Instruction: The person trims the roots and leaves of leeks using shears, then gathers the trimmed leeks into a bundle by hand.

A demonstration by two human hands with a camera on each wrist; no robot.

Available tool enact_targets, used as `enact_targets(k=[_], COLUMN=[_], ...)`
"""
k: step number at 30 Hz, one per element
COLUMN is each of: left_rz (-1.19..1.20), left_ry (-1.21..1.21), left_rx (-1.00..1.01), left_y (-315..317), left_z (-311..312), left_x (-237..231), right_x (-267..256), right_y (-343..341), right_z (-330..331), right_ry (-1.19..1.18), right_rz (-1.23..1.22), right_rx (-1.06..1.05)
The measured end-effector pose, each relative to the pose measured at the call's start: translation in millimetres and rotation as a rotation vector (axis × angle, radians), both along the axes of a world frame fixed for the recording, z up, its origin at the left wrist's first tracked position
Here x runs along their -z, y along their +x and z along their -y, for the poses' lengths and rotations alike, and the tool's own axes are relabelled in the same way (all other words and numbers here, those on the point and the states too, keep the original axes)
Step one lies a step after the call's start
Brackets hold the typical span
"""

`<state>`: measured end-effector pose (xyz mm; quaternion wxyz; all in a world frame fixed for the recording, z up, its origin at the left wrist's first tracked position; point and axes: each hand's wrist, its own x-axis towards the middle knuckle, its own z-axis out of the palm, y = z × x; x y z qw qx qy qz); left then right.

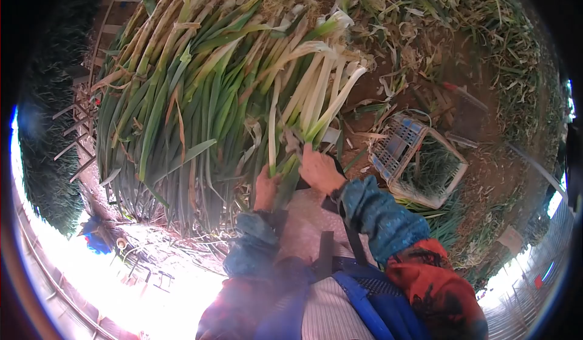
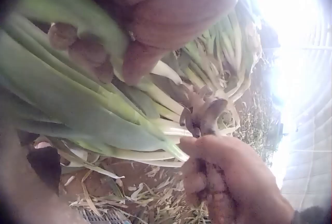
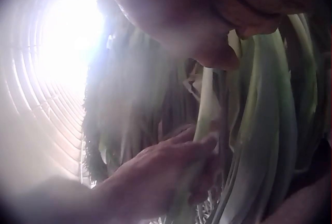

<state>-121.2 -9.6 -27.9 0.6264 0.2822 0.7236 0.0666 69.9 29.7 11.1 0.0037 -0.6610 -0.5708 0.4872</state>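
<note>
In the head view my left hand [image 1: 265, 189] grips the green part of a single leek [image 1: 272, 121], whose pale end points away from me. Close to its right, my right hand [image 1: 319, 169] pinches a curled brownish piece [image 1: 293, 141], possibly withered leaf, beside several white-stemmed leeks [image 1: 316, 88]. The left wrist view shows that brownish piece [image 2: 207, 112] sticking out of my right hand [image 2: 231, 175], and my left hand's [image 2: 171, 11] fingers curled round green leaves. The right wrist view has my left hand [image 3: 161, 169] round the leek stalk [image 3: 205, 97], below my right hand [image 3: 192, 22].
A wide heap of leeks [image 1: 182, 103] lies left and ahead, roots at the far side. On the right stands a plastic crate [image 1: 396, 149] with green leaves inside. Leaf scraps [image 1: 510, 67] cover the ground at the far right. A blue object [image 1: 97, 243] lies at the left.
</note>
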Motion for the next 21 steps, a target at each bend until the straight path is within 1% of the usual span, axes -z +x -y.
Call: enact_targets(k=[1,3,4,5,7,10,13,14,16,17,19,20,21], left_rz=[0.018,0.037,0.048,0.043,0.036,0.111,0.303,0.274,0.208,0.149,0.032,-0.096,-0.226], left_ry=[0.019,-0.040,-0.068,-0.033,0.042,0.012,0.183,0.214,0.277,0.311,0.381,0.587,0.787], left_rx=[-0.005,-0.004,-0.003,0.023,0.075,-0.030,-0.100,-0.044,0.067,0.199,0.464,0.543,0.619], left_y=[-0.4,-1.5,-1.4,0.5,2.7,2.5,25.0,31.4,40.4,41.9,48.5,44.3,34.9], left_z=[-0.1,-1.7,-4.1,-4.1,2.0,11.3,9.0,5.6,-10.2,-17.6,-43.3,-61.2,-80.7], left_x=[-2.9,-10.2,-14.4,-20.0,-28.5,-36.0,-40.3,-36.1,-14.9,-2.1,21.7,31.1,37.6], right_x=[9.2,22.1,22.9,20.6,-0.4,-44.4,-70.0,-68.9,-36.4,-20.1,-3.3,3.0,0.5], right_y=[-0.4,-0.2,1.6,3.9,8.7,12.1,19.2,23.2,47.2,58.5,74.0,76.8,69.5], right_z=[-8.3,-21.7,-23.1,-20.5,-17.8,-2.4,13.6,14.6,0.0,-7.0,-14.0,-14.1,-15.8], right_ry=[0.001,0.005,0.003,-0.010,-0.031,0.000,-0.047,-0.098,-0.122,-0.135,0.045,0.133,0.052], right_rz=[0.038,0.118,0.132,0.110,0.071,-0.004,-0.011,0.009,0.108,0.156,0.215,0.242,0.211], right_rx=[-0.005,-0.013,-0.003,-0.011,-0.025,-0.112,-0.218,-0.222,-0.148,-0.112,-0.051,-0.020,-0.026])
